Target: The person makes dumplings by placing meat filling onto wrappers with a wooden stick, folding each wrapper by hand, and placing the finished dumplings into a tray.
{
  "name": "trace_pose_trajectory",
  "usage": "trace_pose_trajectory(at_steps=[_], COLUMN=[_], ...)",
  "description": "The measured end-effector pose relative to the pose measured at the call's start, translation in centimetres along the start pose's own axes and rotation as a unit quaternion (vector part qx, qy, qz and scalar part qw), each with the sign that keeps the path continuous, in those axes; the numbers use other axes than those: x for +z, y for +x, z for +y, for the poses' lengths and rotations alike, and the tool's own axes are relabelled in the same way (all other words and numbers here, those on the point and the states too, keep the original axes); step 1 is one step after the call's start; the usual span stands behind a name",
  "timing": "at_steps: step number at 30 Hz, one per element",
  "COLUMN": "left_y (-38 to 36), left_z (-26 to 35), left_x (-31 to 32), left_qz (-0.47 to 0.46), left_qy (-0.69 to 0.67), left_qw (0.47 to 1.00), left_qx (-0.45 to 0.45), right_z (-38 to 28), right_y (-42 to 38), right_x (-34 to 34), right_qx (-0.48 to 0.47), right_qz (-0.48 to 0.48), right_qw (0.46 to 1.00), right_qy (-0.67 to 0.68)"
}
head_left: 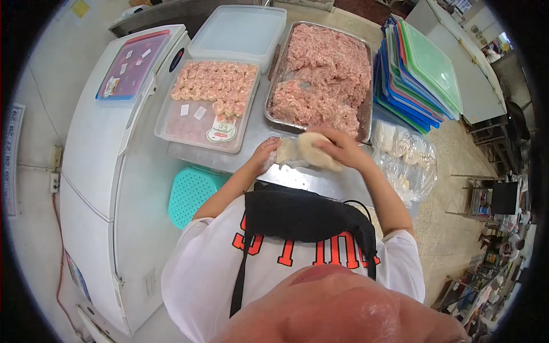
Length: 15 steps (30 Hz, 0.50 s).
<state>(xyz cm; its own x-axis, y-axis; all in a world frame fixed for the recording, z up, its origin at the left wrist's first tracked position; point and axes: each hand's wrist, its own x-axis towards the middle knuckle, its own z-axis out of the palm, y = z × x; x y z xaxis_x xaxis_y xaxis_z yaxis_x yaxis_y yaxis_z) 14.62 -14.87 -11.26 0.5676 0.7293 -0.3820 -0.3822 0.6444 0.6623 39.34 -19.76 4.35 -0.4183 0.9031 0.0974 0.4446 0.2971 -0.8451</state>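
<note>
My right hand [343, 150] is closed on a stack of round, pale dough wrappers [315, 152], tilted above the metal table's front edge. Just left of it, my left hand [267, 153] grips what looks like thin clear plastic [290, 151], with something pale beneath it. Beyond both hands stands a deep metal tray [273, 121] of pink ground meat [329, 74]. To the left, rows of small filled dumplings [214, 80] cover the far part of a clear plastic container lid [189, 128], which carries white labels.
A frosted container [237, 34] sits behind the dumplings. Coloured lids [420, 68] are stacked at the right, near plastic bags of pale wrappers [407, 150]. A white chest freezer [114, 160] flanks the left side, and a turquoise perforated stool [194, 193] is below the table edge.
</note>
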Motion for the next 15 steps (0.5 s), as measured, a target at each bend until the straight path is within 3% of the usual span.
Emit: trace_pose_trajectory(at_steps=[1,3,4,6,8,10,15], left_y=[-0.1,-0.3,-0.3,-1.0,-1.9,-2.9,-4.6], left_z=[-0.1,-0.2,-0.3,-0.3,0.0,1.3,5.5], left_x=[0.0,-0.1,-0.3,0.0,0.8,1.6,4.0], left_qz=[0.003,0.008,0.032,0.055,0.109,0.119,0.148], left_qy=[-0.006,-0.012,-0.016,-0.020,-0.024,-0.034,-0.064], left_qw=[1.000,1.000,0.999,0.996,0.981,0.975,0.954], left_qx=[0.007,0.016,0.042,0.069,0.156,0.185,0.252], right_z=[1.2,3.5,5.1,6.9,7.4,6.5,3.6], right_y=[0.4,0.9,0.7,0.1,0.0,0.1,1.0], right_x=[1.5,4.4,5.5,7.0,7.2,7.5,6.7], right_qx=[-0.002,0.129,0.127,0.094,0.093,0.094,0.102], right_qz=[-0.003,-0.037,-0.039,-0.053,-0.069,-0.087,-0.153], right_qw=[1.000,0.980,0.980,0.994,0.988,0.977,0.908], right_qy=[0.001,0.149,0.150,-0.032,-0.105,-0.171,-0.376])
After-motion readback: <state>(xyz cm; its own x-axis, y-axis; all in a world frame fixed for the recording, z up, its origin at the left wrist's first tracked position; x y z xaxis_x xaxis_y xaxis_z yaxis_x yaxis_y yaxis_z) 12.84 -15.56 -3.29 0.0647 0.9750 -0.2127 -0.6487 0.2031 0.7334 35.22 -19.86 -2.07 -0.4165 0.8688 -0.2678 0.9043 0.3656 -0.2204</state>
